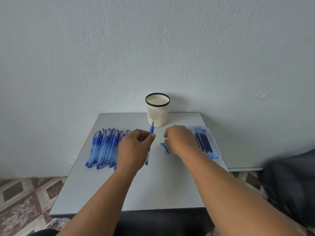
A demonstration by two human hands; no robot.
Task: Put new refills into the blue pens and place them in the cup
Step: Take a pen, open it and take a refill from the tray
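Gripping a blue pen (151, 132) between curled fingers and thumb, left hand (134, 149) above the middle of the grey table (129, 189), pen tip up and pointing toward the cup (157, 109), blue tail end showing below the hand. Reaching down to the tabletop just right of centre, right hand (180, 140), fingers bent with the tips at a small object (165, 141) lying there; possibly pinching it, though blur and the hand's own bulk hide the contact, so cannot tell whether closed on it. Lying just beside those fingertips, nearer the viewer, a blue pen cap (164, 148), flat on the table and tilted. Standing upright at the far edge of the table against the pale wall (153, 48), cream slatted cup with a black rim, no pens seen inside. Spread in a loose row on the left part of the table, a pile of blue pens (104, 147), lying roughly parallel, partly hidden by the left hand. Sitting at the right edge, partly behind the right hand, a clear shallow tray (216, 150) holding dark blue refills (204, 142) laid side by side. Showing below the table on both sides, patterned floor tiles (25, 198).
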